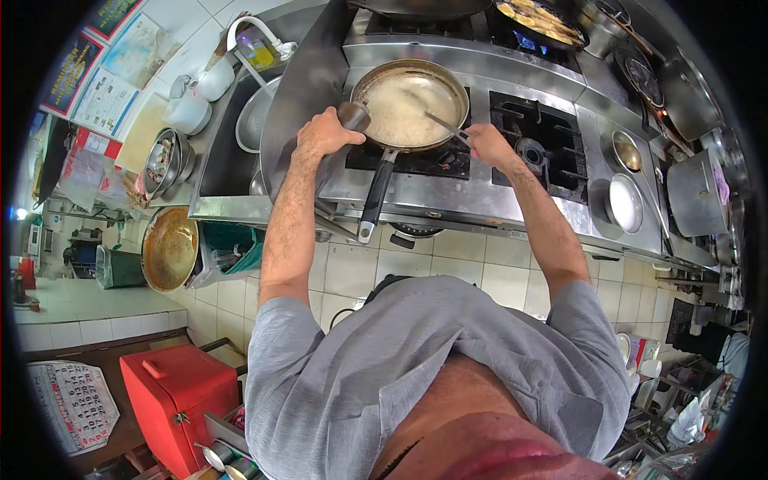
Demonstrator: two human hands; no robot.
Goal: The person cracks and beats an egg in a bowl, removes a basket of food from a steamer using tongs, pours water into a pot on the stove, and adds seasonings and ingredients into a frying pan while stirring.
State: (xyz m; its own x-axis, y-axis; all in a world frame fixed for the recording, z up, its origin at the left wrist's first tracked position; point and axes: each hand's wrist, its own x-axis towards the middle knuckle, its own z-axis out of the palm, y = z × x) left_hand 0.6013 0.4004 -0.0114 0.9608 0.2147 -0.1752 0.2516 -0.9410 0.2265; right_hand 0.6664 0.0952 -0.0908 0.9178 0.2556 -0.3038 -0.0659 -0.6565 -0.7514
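A long-handled frying pan (378,196) sits on the stove burner in front of me, with a pale, creamy, bubbly-looking sauce (390,114) in it. My left hand (322,133) is closed around a small dark metal cup (354,118), tilted at the pan's left rim; its contents are hidden. From the right, my right hand (488,146) grips a metal utensil (445,125) whose far end dips into the sauce, so I cannot tell its kind. The pan's black handle points toward me, and neither hand is on it.
A bare burner grate (538,150) lies right of the pan. Beyond it are a white bowl (624,202), a ladle (630,155) and a large pot (693,192). Behind, another pan (544,22) holds yellow food. At left stand a sink with a faucet (264,46) and metal bowls (170,164).
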